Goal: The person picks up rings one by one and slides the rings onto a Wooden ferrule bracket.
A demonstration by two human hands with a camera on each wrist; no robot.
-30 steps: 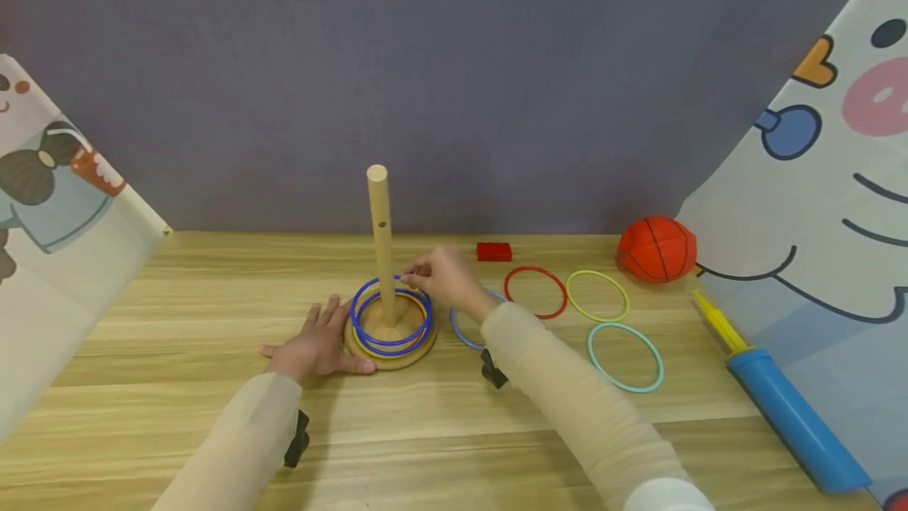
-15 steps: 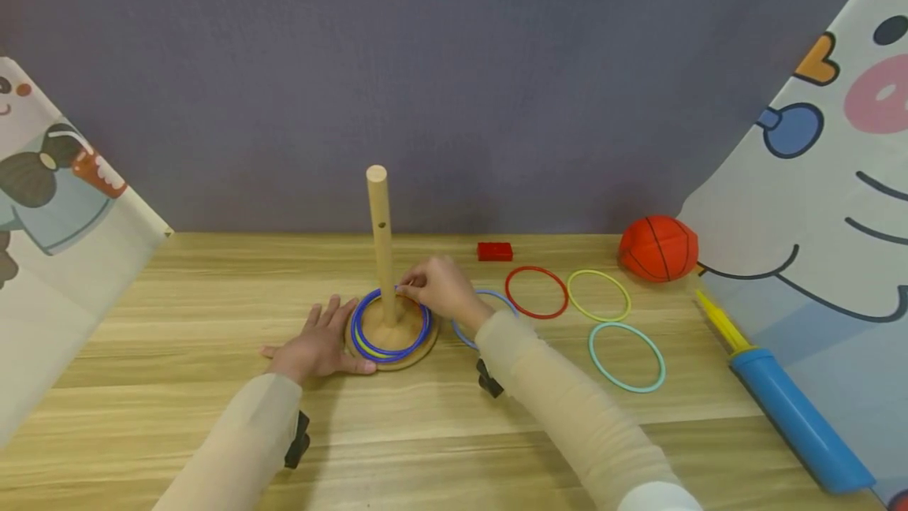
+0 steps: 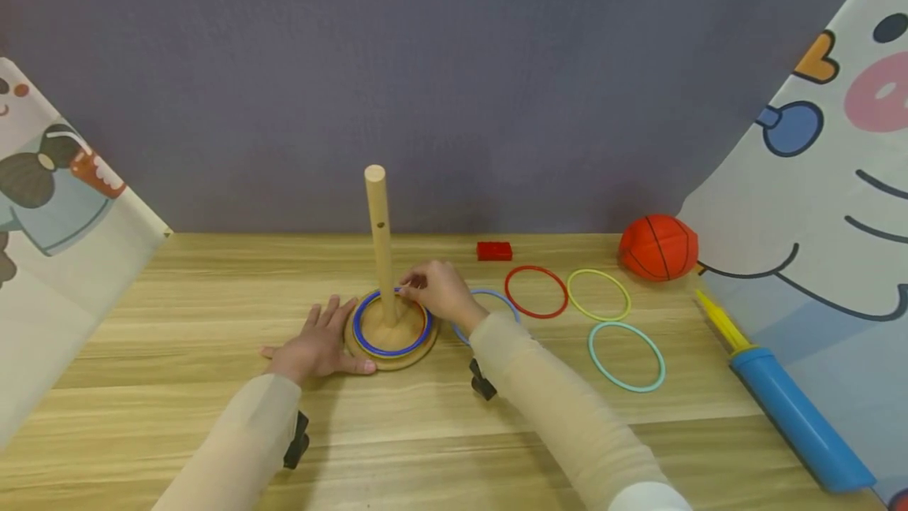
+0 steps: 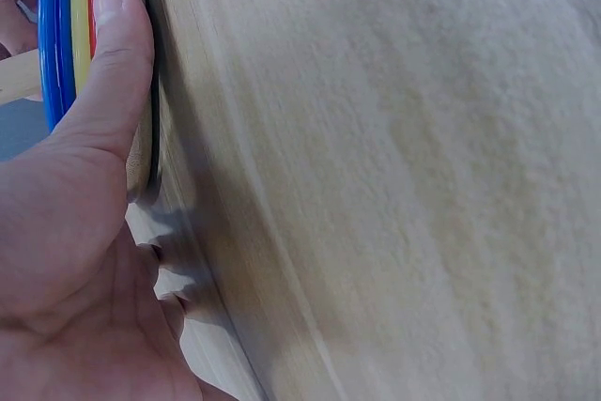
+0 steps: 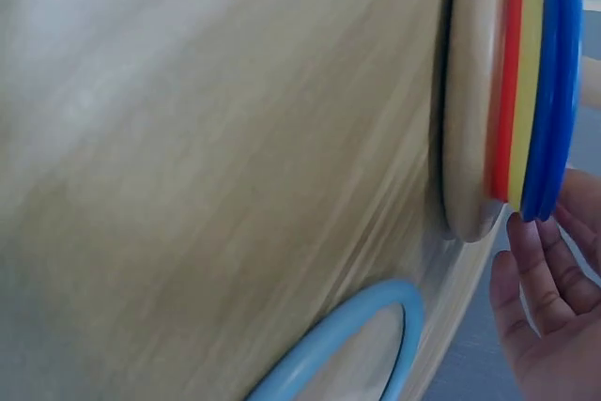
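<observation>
Your right hand touched the upper blue ring at its far right rim, grip nearly closed; whether it pinched, you could not tell. That ring encircled the upright post. Your left hand, spread and holding nothing, touched the wooden base with its thumb. The light blue ring lay just right of the base, nearer your right hand.

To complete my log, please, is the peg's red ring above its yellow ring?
No, the right wrist view shows the red ring beneath the yellow ring.
</observation>
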